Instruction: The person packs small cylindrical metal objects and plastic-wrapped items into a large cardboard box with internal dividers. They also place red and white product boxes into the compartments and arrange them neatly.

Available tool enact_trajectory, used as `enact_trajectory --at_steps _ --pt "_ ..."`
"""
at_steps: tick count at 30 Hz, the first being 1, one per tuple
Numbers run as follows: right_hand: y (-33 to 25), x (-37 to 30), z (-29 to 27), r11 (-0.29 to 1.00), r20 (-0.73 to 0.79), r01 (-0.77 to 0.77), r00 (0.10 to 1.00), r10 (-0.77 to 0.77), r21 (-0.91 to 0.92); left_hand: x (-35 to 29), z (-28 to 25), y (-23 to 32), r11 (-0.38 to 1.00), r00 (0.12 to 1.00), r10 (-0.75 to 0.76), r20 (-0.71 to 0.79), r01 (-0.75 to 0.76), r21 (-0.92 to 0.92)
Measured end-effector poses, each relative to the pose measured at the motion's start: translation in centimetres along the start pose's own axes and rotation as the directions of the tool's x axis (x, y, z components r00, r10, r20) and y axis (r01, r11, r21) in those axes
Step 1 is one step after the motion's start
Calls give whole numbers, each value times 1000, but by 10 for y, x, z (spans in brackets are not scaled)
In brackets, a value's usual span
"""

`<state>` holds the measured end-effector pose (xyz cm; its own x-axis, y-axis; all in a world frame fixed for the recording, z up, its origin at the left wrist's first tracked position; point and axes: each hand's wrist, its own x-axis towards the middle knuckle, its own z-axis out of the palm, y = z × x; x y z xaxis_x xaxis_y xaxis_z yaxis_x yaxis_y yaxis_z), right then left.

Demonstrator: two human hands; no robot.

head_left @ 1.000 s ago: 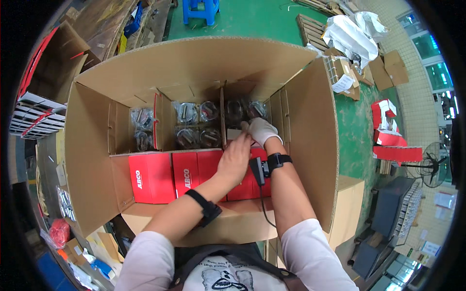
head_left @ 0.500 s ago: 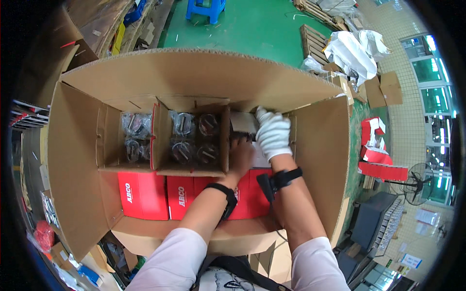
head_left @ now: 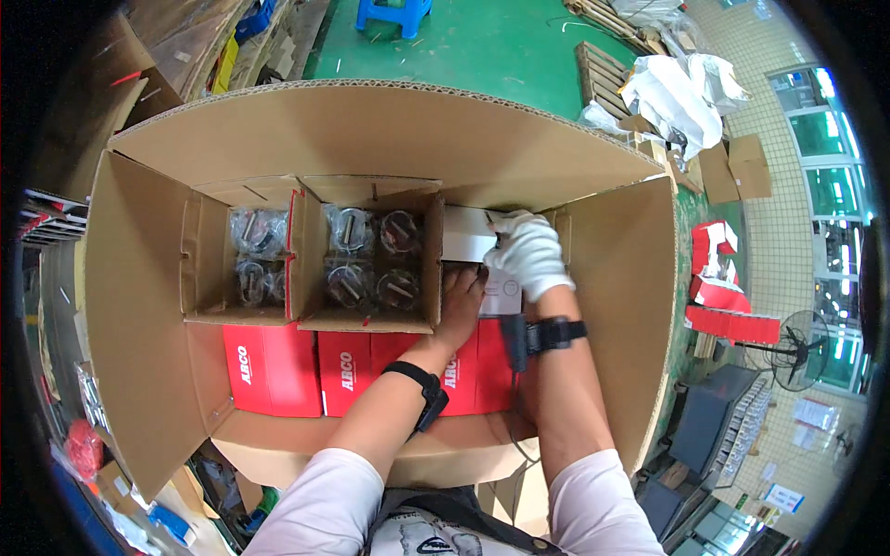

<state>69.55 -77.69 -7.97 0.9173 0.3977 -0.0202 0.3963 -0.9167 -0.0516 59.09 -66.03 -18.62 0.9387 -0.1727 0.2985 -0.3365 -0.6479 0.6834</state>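
Inside a large open cardboard carton (head_left: 380, 130), both my hands work at the right side. My bare left hand (head_left: 461, 301) rests with its fingers apart against a white box (head_left: 503, 295), beside the wall of a brown divided box. My right hand (head_left: 530, 252), in a white glove, has its fingers bent round the right end of another white box (head_left: 466, 237) behind it. The glove hides that end, and the hand is slightly blurred. Black straps circle both wrists. Plastic-wrapped round parts (head_left: 349, 232) fill the brown box (head_left: 366, 324) to the left.
Several red boxes (head_left: 278, 371) line the carton's near side. A blue stool (head_left: 397, 14) stands on the green floor beyond. To the right are a wooden pallet (head_left: 603, 83), white sacks (head_left: 672, 102), a red carton (head_left: 732, 324) and a black fan (head_left: 799, 352).
My right hand has shifted slightly right and nearer, uncovering more of the far white box. My left hand has moved slightly left and its fingers show more. The near white box shows more.
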Motion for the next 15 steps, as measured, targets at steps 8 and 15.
enact_trajectory --at_steps 8,15 --pt "-10 -35 81 886 46 -394 917 396 245 4 3 8 977 992 -115 45 105 186" --pt "-51 -66 -33 887 -487 -451 756 437 97 14 -10 12 950 896 -281 342 210 231"
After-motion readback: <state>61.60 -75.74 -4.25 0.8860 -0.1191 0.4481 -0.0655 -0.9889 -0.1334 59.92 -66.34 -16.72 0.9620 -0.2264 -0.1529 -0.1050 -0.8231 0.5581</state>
